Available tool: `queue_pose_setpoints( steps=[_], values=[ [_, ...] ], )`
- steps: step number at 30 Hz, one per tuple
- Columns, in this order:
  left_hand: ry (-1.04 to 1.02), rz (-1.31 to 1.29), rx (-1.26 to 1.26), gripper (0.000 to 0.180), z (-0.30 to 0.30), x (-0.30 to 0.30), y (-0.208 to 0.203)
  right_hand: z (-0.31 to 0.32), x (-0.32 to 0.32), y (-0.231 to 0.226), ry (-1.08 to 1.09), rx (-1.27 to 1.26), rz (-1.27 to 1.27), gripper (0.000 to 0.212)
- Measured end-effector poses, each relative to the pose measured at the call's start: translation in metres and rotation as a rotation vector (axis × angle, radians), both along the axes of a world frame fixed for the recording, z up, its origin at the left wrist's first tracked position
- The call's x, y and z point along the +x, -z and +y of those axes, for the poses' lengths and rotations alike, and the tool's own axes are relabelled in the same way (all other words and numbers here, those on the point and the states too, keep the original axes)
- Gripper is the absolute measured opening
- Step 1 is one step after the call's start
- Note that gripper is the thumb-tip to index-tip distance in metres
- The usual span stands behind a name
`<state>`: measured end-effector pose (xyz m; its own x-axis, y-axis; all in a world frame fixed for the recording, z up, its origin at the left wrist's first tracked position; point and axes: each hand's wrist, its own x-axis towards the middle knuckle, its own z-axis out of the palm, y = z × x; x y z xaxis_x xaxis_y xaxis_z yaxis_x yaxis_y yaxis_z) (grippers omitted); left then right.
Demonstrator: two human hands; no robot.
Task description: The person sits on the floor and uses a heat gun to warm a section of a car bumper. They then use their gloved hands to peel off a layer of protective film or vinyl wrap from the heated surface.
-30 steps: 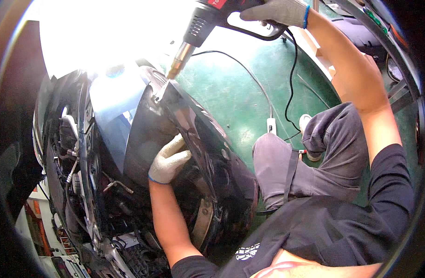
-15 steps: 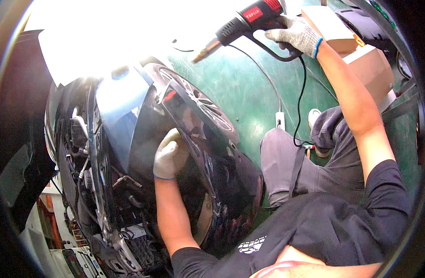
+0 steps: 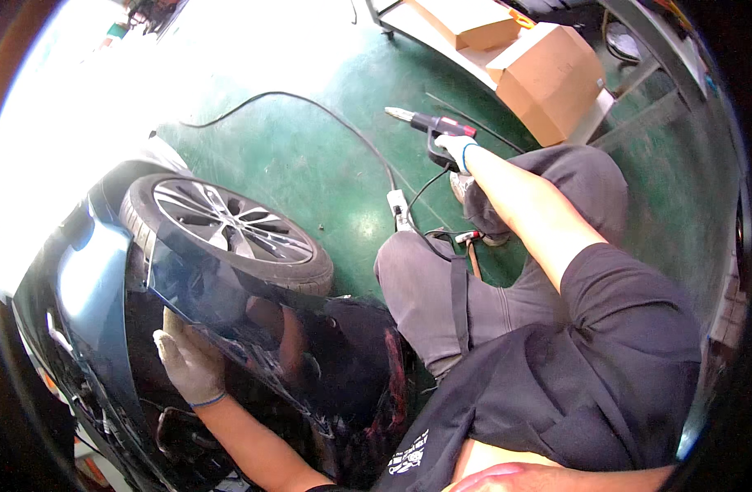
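Note:
A pistol-shaped heat gun (image 3: 433, 125) with a metal nozzle and red rear is in my gloved right hand (image 3: 458, 150), fingers closed around its handle. The nozzle points left, over the floor and away from the car. On the left, a dark, scuffed car bumper (image 3: 310, 348) hangs partly off the car body, with a visible gap behind it. My gloved left hand (image 3: 193, 361) is in that gap, against the bumper's inner side near its upper end. Its fingers are stretched out with the thumb apart; the fingertips are partly hidden.
A wheel (image 3: 236, 225) stands beyond the bumper, and a blue fender (image 3: 97, 279) lies left of it. A black cable (image 3: 310, 104) runs over the green floor to a white power strip (image 3: 399, 209). A hammer (image 3: 472, 246) lies by my legs. Cardboard boxes (image 3: 548, 82) sit on a cart.
The view has turned and shifted. My right hand has lowered the heat gun from high above the wheel toward my knee. My left hand stays behind the bumper, nearer its upper end.

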<state>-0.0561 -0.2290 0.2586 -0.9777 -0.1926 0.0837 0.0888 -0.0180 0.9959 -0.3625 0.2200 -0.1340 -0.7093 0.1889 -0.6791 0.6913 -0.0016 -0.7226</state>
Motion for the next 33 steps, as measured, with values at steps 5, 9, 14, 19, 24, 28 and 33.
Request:
queue_pose_setpoints(
  steps=[5, 9, 14, 19, 24, 28, 33],
  values=[
    [-0.344, -0.032, -0.644, 0.050, 0.010, 0.008, 0.000, 0.007, 0.009, 0.066, 0.176, -0.073, 0.360, 0.016],
    [-0.337, -0.057, -0.225, 0.046, 0.019, 0.010, -0.012, 0.019, 0.001, 0.100, 0.229, -0.175, -0.029, 0.030],
    [-0.129, 0.096, 0.645, 0.044, 0.029, -0.030, -0.009, 0.078, -0.030, 0.174, -0.105, 0.449, 0.007, 0.072],
    [-0.370, 0.091, 0.236, 0.037, 0.037, 0.000, -0.013, -0.058, 0.048, -0.010, -0.672, 0.949, 0.134, 0.061],
    [-0.367, 0.131, 0.339, 0.035, 0.040, -0.035, -0.007, -0.131, 0.036, -0.131, -0.596, -0.039, 0.352, 0.035],
    [-0.358, 0.084, 0.418, 0.036, 0.028, -0.024, -0.014, -0.209, 0.036, -0.247, -0.777, -0.534, 0.439, 0.029],
    [-0.421, 0.209, -0.378, 0.036, 0.022, -0.035, 0.000, -0.285, 0.076, -0.364, -0.839, -0.832, 0.594, 0.038]
  ],
)
